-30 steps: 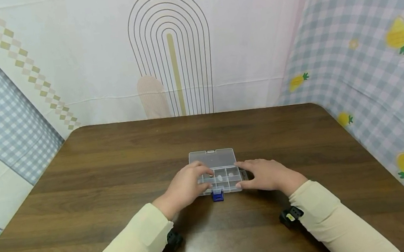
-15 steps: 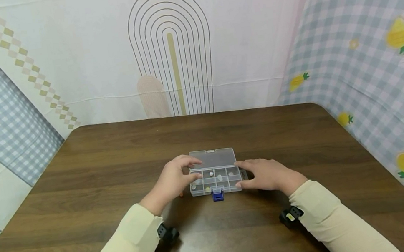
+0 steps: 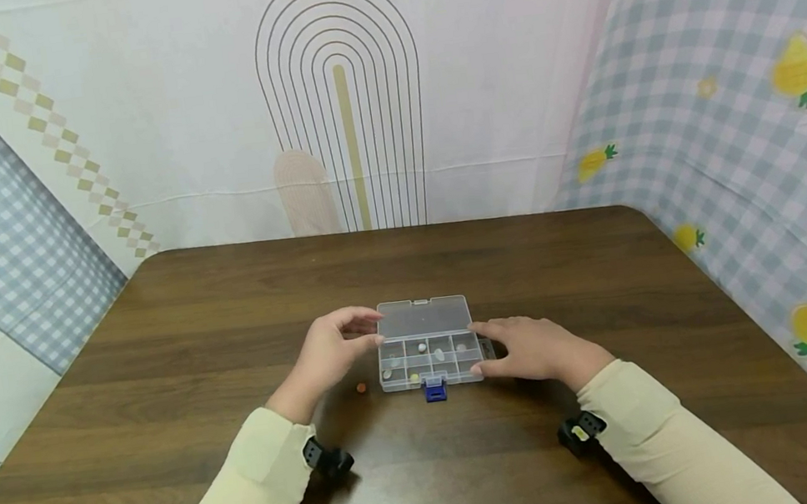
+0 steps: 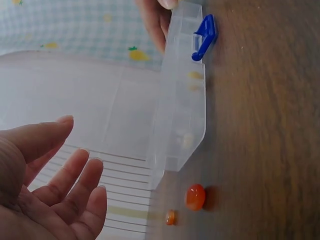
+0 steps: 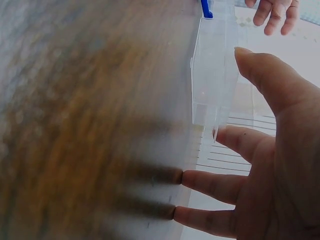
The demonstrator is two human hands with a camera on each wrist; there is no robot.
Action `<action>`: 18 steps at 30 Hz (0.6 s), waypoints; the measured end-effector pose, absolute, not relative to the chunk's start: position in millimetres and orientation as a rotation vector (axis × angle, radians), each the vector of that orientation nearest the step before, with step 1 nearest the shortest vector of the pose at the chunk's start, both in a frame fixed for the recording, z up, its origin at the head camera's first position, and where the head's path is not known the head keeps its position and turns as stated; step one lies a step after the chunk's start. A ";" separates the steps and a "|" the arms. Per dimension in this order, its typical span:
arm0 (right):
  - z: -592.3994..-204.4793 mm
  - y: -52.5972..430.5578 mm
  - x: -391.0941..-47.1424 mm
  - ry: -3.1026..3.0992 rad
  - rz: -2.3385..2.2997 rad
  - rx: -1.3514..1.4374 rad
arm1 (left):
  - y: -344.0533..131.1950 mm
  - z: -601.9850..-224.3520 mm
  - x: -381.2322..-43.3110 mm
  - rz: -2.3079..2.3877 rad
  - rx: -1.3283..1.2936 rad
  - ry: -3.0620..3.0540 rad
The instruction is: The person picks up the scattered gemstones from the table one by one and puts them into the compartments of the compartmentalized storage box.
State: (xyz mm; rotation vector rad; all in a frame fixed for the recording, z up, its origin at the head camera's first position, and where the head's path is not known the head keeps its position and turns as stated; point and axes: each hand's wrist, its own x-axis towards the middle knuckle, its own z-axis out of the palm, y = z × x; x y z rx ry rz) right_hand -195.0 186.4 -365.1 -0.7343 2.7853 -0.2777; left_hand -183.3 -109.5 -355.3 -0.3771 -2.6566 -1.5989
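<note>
A clear plastic compartment box (image 3: 459,379) lies on the table with its lid (image 3: 422,318) folded back and its blue latch (image 3: 435,392) toward the person. Several small pale and yellowish pieces sit in its compartments. My left hand (image 3: 330,352) hovers left of the lid, fingers apart and holding nothing. My right hand (image 3: 529,349) touches the box's right end with thumb and index finger; its other fingertips rest on the table (image 5: 150,150). Left of the box, a glossy orange-red bead (image 4: 195,197) and a smaller orange bead (image 4: 171,217) lie on the wood.
The brown wooden table (image 3: 227,290) reaches back to a white cloth (image 3: 489,90) printed with arches. A checked cloth with pineapples (image 3: 735,119) hangs on the right. Each wrist wears a black camera, as with the left wrist camera (image 3: 330,458).
My left hand has drawn back leftward from over the box's compartments to beside the lid, uncovering the small pieces and an orange bead on the table. The right hand stays in place.
</note>
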 end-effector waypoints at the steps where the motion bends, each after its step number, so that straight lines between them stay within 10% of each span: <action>1: -365.0 186.4 -195.0 2.785 -0.278 -0.734 | -110.5 -356.3 -184.7 -1.605 -0.374 -2.649; 18: -363.8 185.9 -194.3 2.783 -0.274 -0.734 | -118.4 -364.8 -197.7 -1.661 -0.248 -2.644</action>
